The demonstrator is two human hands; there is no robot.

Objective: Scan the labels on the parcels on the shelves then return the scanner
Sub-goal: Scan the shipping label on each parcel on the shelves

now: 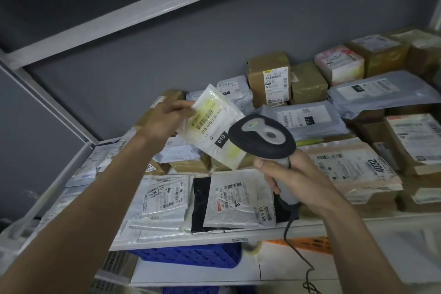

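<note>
My left hand (167, 117) grips a small white padded parcel (214, 124) by its upper left corner and holds it tilted above the shelf, its barcode label facing me. My right hand (288, 174) is closed around the grey handle of a barcode scanner (262, 136). The scanner's dark head sits just right of the parcel's lower edge, over the label's "010" mark. A black cable (293, 243) hangs down from the handle. Several labelled parcels lie on the shelf (214, 237) below, among them a white mailer (238, 198) and a grey bag (164, 196).
Brown boxes (268, 79) and grey bags (381, 93) are stacked at the back and right. A padded envelope marked 4032 (353, 169) lies to the right. An upper shelf rail (143, 12) runs overhead. Blue (191, 255) and orange (307, 243) crates sit below the shelf.
</note>
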